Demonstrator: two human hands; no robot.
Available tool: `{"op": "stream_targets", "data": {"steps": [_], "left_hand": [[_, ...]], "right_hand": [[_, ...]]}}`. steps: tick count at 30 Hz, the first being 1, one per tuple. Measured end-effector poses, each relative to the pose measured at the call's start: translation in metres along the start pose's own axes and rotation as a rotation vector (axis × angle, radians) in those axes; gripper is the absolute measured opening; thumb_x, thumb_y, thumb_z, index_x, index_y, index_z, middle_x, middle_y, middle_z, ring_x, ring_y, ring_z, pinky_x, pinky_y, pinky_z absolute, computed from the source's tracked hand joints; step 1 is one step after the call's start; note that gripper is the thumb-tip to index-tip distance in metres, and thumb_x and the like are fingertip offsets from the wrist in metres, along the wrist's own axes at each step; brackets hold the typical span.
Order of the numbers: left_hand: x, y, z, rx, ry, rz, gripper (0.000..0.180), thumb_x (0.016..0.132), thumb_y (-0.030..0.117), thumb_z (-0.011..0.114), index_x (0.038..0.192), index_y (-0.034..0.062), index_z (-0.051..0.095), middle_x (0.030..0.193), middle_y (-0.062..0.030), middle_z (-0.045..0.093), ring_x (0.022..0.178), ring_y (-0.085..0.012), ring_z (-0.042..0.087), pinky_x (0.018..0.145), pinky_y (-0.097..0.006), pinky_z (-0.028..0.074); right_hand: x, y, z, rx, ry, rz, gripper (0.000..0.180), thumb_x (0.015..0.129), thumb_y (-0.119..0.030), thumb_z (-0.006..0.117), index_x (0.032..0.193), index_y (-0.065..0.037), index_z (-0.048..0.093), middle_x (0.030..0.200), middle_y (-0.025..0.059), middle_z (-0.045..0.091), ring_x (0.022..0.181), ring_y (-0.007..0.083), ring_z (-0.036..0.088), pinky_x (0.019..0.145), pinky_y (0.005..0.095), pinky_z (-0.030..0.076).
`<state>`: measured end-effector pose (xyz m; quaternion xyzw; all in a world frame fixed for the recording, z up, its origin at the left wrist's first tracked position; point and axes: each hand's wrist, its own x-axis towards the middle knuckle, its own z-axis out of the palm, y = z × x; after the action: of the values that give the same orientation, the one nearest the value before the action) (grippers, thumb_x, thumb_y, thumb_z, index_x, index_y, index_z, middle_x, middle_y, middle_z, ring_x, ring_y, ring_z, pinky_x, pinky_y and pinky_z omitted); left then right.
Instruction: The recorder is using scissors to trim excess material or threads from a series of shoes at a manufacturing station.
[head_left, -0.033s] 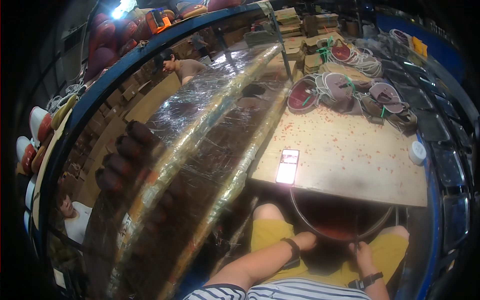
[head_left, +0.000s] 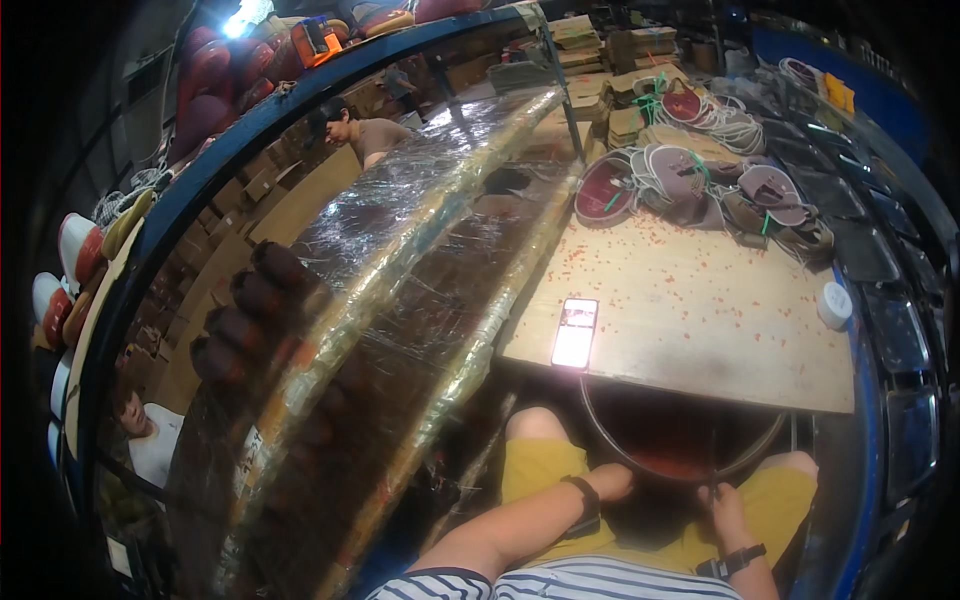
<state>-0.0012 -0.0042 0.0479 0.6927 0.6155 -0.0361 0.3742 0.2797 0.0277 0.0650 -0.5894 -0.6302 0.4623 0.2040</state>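
Round-rimmed basin (head_left: pixel 602 430) set between knees (head_left: pixel 537 424), below board (head_left: pixel 765 380) edge, presumably for easy reach. Slender dark tool (head_left: pixel 714 468) clamped in right hand (head_left: pixel 728 512), near rim. Left hand (head_left: pixel 612 482) placed beside rim; grip shadowed, cannot be told.

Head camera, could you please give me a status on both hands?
Left hand near round basin, grip unclear. Right hand likewise. Tabletop hides basin's far side.

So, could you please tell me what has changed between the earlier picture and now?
Nothing has visibly changed. The left hand and right hand keep their places, and the phone and the round white container lie as before.
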Motion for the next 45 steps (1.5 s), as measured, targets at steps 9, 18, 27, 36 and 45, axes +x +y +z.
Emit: {"op": "stream_targets", "data": {"steps": [9, 18, 27, 36, 45], "left_hand": [[0.008, -0.014, 0.016, 0.030, 0.012, 0.018, 0.029, 0.090, 0.025, 0.056, 0.095, -0.0009, 0.069, 0.094, -0.0228, 0.067, 0.091, -0.0387, 0.065, 0.082, -0.047, 0.051], [0.007, -0.007, 0.009, 0.040, -0.057, -0.030, 0.030, 0.090, 0.026, 0.056, 0.102, 0.0005, 0.068, 0.101, -0.0222, 0.067, 0.096, -0.0380, 0.064, 0.087, -0.046, 0.050], [0.003, -0.010, 0.009, 0.053, -0.030, -0.006, 0.031, 0.091, 0.026, 0.057, 0.105, 0.0006, 0.067, 0.102, -0.0213, 0.067, 0.096, -0.0371, 0.064, 0.087, -0.046, 0.050], [0.006, -0.008, 0.006, 0.087, -0.088, -0.026, 0.036, 0.093, 0.033, 0.054, 0.105, 0.0027, 0.069, 0.104, -0.0211, 0.067, 0.099, -0.0373, 0.064, 0.088, -0.045, 0.050], [0.011, -0.009, 0.010, 0.104, -0.089, 0.000, 0.036, 0.093, 0.034, 0.052, 0.108, 0.0053, 0.069, 0.105, -0.0204, 0.067, 0.100, -0.0376, 0.063, 0.089, -0.045, 0.050]], "right_hand": [[-0.010, -0.038, -0.007, -0.155, -0.010, -0.009, 0.039, 0.086, -0.034, 0.072, 0.084, 0.003, 0.062, 0.071, 0.0196, 0.062, 0.067, 0.0335, 0.060, 0.065, 0.0404, 0.046], [-0.007, -0.033, -0.009, -0.229, -0.066, 0.015, 0.044, 0.087, -0.041, 0.069, 0.090, 0.003, 0.065, 0.080, 0.0238, 0.066, 0.080, 0.0394, 0.065, 0.072, 0.0429, 0.049], [-0.010, -0.037, -0.008, -0.164, -0.069, 0.048, 0.045, 0.087, -0.042, 0.068, 0.085, 0.002, 0.063, 0.078, 0.0243, 0.064, 0.079, 0.0406, 0.064, 0.073, 0.0437, 0.049], [-0.011, -0.045, -0.011, -0.204, -0.077, 0.070, 0.047, 0.087, -0.044, 0.068, 0.085, 0.002, 0.063, 0.079, 0.0235, 0.065, 0.080, 0.0402, 0.063, 0.074, 0.0435, 0.049], [-0.008, -0.029, -0.008, -0.202, -0.057, 0.036, 0.047, 0.087, -0.045, 0.068, 0.085, 0.001, 0.063, 0.078, 0.0224, 0.065, 0.079, 0.0390, 0.064, 0.074, 0.0433, 0.048]]}}
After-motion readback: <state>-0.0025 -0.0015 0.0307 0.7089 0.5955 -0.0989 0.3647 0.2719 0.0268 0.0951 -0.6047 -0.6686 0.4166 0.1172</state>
